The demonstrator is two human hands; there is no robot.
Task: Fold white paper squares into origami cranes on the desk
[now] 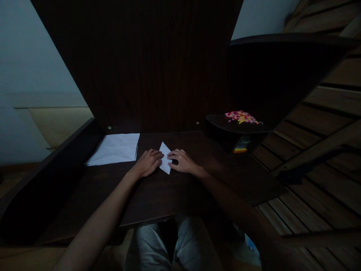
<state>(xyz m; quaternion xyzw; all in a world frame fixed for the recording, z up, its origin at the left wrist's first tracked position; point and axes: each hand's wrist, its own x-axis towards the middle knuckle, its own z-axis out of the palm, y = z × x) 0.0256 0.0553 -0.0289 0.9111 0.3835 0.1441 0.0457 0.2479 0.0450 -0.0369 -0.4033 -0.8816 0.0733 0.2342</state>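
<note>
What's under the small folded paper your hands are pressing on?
The dark desk lies under the folded paper. Left hand and right hand cover its side edges, hiding anything beneath.

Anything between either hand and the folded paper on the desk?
Nothing visible. The left hand and right hand both rest on the folded paper, one at each side. The flat sheet lies apart to the left; the pile of coloured bits sits on the side shelf.

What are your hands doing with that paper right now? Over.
Left hand and right hand both pressing flat on the small folded paper. Paper lies on the dark desk. White sheets off left, apart.
</note>
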